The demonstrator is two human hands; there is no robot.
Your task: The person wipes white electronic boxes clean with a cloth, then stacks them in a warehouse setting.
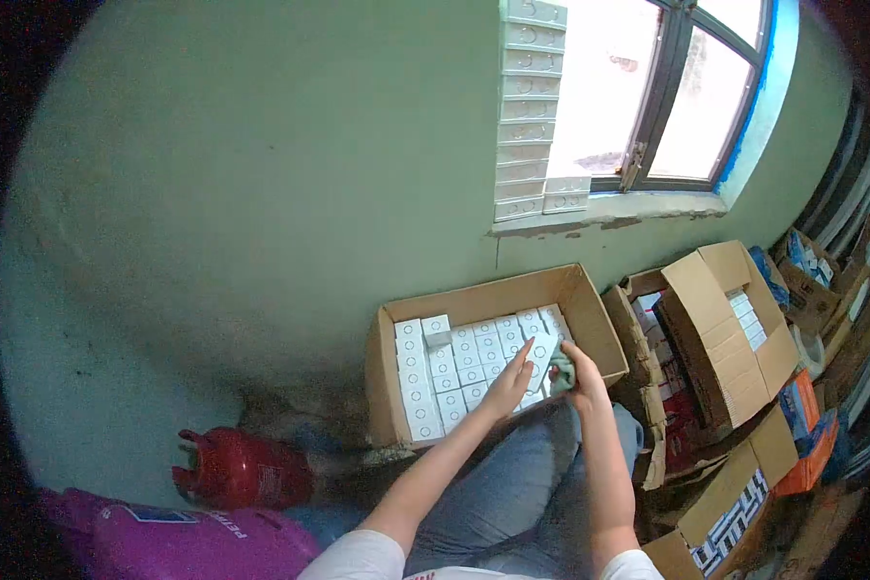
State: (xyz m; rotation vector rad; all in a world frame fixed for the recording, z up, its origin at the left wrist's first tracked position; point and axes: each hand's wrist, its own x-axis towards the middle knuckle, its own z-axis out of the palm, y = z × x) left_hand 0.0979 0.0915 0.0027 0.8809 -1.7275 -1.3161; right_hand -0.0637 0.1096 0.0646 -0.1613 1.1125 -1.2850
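My left hand (510, 387) is closed on a small white box (543, 354), held tilted above the open carton. A crumpled green cloth (560, 371) is gripped in my right hand (585, 375), close against the right side of that box. Below both hands is a large cardboard carton (474, 292) filled with rows of similar white boxes, each with a round mark on top. One white box (436, 330) sits higher than its neighbours near the carton's back left. My hands and the held box hide part of the carton's near right contents.
A red gas cylinder (246, 469) stands at left, behind a purple bag or garment (184, 536). More open cartons (720, 333) crowd the right side, with another carton (778, 435) nearer me. A stack of white boxes (527, 116) rises on the window sill (638, 206).
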